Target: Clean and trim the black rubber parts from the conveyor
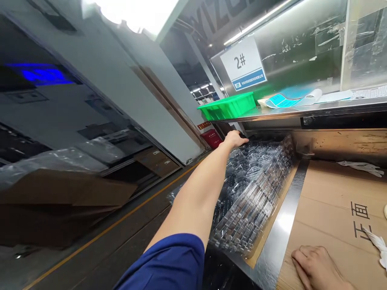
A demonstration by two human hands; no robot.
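My left hand (235, 139) is stretched out over a stack of clear plastic trays (254, 189). Its thumb points right over the stack's far left corner, while the other fingers curl over the far edge and are partly hidden. Dark shapes show through the top tray. The stack lies on a brown cardboard sheet (252, 261) at the left end of the metal bench. Lower right, my right hand (316, 266) rests with curled fingers on a cardboard sheet (320, 205) bearing large black characters; nothing shows in it.
Above the bench, a shelf carries a green bin (228, 106) and blue-and-white label sheets (290, 98). White gloves (361, 167) lie at the bench's back right, a crumpled white piece (377, 243) nearer. A brown carton (60, 205) with plastic film stands left, beyond a yellow floor line (121, 223).
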